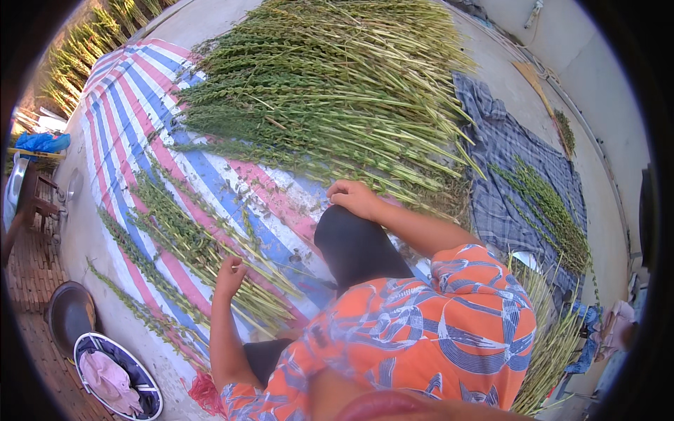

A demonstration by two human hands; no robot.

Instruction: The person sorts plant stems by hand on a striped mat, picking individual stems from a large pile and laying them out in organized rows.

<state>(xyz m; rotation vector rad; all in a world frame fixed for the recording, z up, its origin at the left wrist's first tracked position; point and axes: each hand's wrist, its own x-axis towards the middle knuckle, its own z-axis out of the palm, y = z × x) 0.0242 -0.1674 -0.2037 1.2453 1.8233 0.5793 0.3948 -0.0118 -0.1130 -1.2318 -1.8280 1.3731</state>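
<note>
My right hand (352,197) rests near my dark-clad knee (350,239), its fingers curled. My left hand (230,273) is raised beside a small bunch of leafy cut stalks (202,250), fingers curled; whether it holds anything is unclear. Beyond my knee a large heap of green seed-pod stalks (326,94), which look like sesame, lies with the bare stem ends towards the right. Under the heap and the small bunch spreads a sheet striped in red, white and blue (195,173). Loose leaves and bits are scattered over the sheet.
To the right, more stalks (547,205) lie on a dark checked cloth (489,131), near a broom (537,87) by the wall. A pile of stripped-looking stems (547,347) is at my right. On the left are a dark basin (71,316), a basket with cloth (118,376) and red twine (204,394).
</note>
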